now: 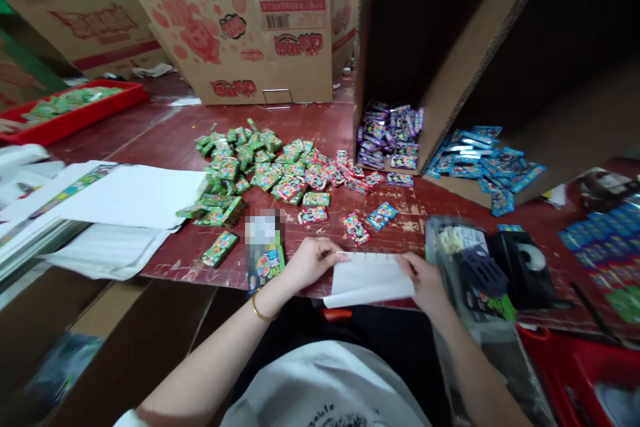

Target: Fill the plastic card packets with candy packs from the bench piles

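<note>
A folded white sheet of card [373,278] lies at the table's front edge, between my two hands. My left hand [314,260] pinches its upper left corner, and my right hand [421,277] grips its right edge with the thumb on top. Just beyond the card are a red packet [356,229] and a blue packet [383,216]. Left of my left hand lies a dark printed packet [265,260], partly blurred, with a small green packet [219,249] farther left.
Green packets [220,177] and red packets [320,173] are heaped mid-table. Boxes on their sides hold purple packets [390,133] and blue packets [480,153]. White sheets [135,193] are stacked left; a plastic tub [440,240] and black tape dispenser [530,267] stand right. A red tray [75,117] sits far left.
</note>
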`<action>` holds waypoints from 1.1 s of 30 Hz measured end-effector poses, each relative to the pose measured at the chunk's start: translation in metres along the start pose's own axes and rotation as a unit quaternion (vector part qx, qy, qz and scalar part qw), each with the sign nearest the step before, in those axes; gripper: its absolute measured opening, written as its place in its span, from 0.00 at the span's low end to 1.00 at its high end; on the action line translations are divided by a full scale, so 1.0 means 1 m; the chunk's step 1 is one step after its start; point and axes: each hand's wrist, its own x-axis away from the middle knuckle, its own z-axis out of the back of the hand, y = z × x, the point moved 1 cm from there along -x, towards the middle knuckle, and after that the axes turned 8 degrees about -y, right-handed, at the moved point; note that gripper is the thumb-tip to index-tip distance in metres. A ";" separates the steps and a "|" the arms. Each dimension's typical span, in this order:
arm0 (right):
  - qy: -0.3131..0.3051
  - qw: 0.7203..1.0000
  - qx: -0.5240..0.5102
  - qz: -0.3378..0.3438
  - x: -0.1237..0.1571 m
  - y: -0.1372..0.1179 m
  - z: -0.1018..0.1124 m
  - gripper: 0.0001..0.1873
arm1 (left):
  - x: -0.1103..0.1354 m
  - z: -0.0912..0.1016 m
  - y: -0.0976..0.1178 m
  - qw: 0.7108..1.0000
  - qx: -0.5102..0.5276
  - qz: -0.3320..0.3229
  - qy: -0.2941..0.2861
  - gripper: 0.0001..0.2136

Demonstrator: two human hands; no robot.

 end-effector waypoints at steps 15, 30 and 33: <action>0.163 0.933 0.256 -0.197 0.035 0.110 0.087 0.25 | -0.040 -0.022 -0.054 0.998 -0.030 -0.060 -0.012 0.06; -0.090 0.979 0.094 0.160 0.027 -0.020 -0.046 0.13 | -0.035 -0.031 -0.056 0.997 -0.028 -0.065 0.029 0.11; -0.094 0.982 0.084 0.141 0.033 -0.006 -0.057 0.14 | -0.036 -0.032 -0.059 0.997 -0.033 -0.063 0.032 0.11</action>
